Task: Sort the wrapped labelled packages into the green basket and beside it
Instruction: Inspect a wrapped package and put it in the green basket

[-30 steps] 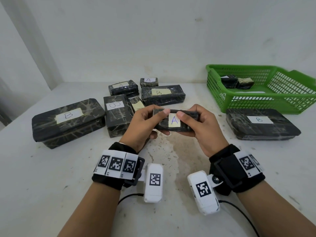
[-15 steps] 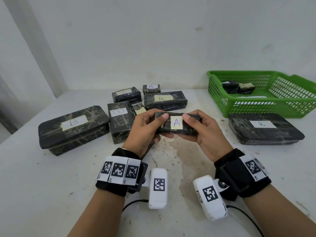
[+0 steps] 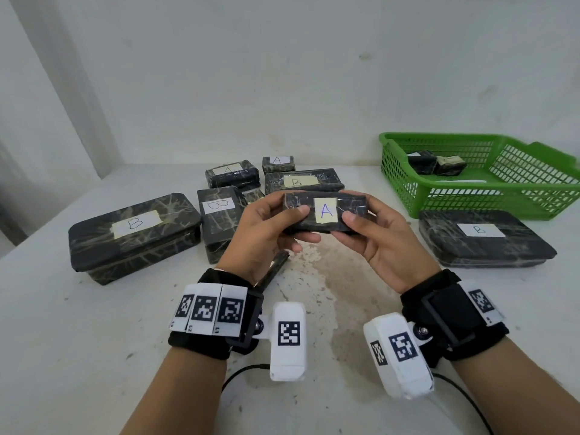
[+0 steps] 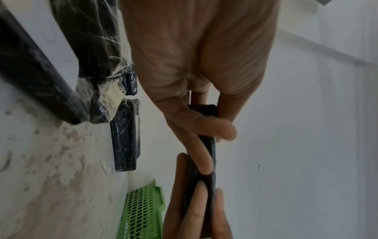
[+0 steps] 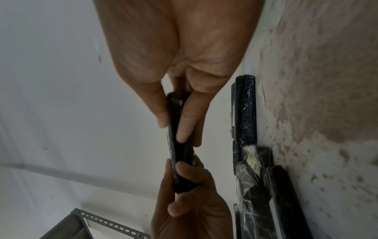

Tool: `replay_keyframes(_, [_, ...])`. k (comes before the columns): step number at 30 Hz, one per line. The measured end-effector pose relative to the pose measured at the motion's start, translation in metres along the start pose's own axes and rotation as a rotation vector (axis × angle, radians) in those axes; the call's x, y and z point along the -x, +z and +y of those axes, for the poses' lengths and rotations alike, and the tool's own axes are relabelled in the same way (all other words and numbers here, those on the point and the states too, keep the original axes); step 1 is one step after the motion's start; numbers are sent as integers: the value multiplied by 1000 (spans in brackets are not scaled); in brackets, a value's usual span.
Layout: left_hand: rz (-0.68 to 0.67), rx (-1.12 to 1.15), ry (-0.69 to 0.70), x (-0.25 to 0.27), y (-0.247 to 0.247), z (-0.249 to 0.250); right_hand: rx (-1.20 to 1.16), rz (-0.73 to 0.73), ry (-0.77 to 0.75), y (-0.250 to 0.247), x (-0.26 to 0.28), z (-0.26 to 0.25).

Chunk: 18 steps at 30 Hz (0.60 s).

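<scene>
Both hands hold up a small dark wrapped package with a yellow label marked A, above the table's middle. My left hand pinches its left end between thumb and fingers; my right hand pinches its right end. The wrist views show the package edge-on, thumb on one face and fingers on the other. The green basket stands at the right rear with two small packages inside. A flat package marked B lies just in front of the basket.
Several wrapped packages lie on the white table to the left and behind: a large B box, an upright B, a long B, two marked A. A white wall rises behind.
Both hands have lifted the A package a little higher and tilted its label more toward me. The head view has shifted, so the table's things sit lower in frame.
</scene>
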<state>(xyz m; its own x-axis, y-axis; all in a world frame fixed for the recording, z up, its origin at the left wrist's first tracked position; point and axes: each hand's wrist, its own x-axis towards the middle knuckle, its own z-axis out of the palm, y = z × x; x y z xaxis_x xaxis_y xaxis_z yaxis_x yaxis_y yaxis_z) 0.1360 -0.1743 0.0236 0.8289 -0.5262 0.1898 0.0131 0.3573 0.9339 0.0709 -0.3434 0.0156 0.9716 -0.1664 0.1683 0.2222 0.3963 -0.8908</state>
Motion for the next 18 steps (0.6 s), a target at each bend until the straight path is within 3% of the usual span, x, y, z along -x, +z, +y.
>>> replay_keyframes(4, [-65,2,-23,2,0,0,-1,41,-24,0,0,2])
replay_keyframes(8, [-38,-11,-4,0,-1,-1,-9,-7,1,0,0,0])
replay_keyframes(18, [-32,-24,52,1,1,-4,6,40,-25,4,2,3])
